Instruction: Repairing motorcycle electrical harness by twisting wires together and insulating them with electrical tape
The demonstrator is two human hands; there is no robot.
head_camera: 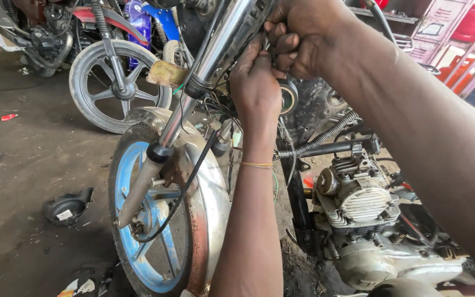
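A motorcycle stands in front of me with a blue front wheel (138,220), a chrome mudguard (210,192) and a chrome fork tube (215,49). My left hand (255,88) reaches up from below and is closed on a bundle of dark wires (215,104) near the steering head. My right hand (298,36) comes in from the right and pinches the same wiring just above the left hand. The fingertips of both hands are partly hidden among the wires. A thin band circles my left wrist.
The grey engine (358,203) sits at lower right beside a black frame tube (325,148). A second motorcycle with a grey spoked wheel (117,85) stands behind. A black plastic part (68,206) and litter lie on the dirt floor at left.
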